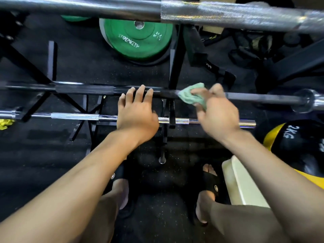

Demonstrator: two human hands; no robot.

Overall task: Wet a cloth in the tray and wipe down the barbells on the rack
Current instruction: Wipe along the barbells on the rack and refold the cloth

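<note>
A dark barbell [84,88] lies across the black rack [171,109] at mid-height. My left hand [136,111] rests on it, fingers laid over the bar. Just to the right, my right hand [217,113] grips a bunched green cloth [190,94] and presses it against the same bar. A chrome barbell [75,116] sits lower and nearer, passing under both hands. A third, thick grey barbell [219,14] runs across the top, close to the camera. The white tray [240,183] stands on the floor by my right foot, partly hidden by my right forearm.
Green weight plates [138,38] lean behind the rack. A black and yellow 2 kg ball [298,146] lies at the right, beside the tray. Black straps and gear [249,48] clutter the floor at upper right. My feet in black sandals stand on dark rubber flooring.
</note>
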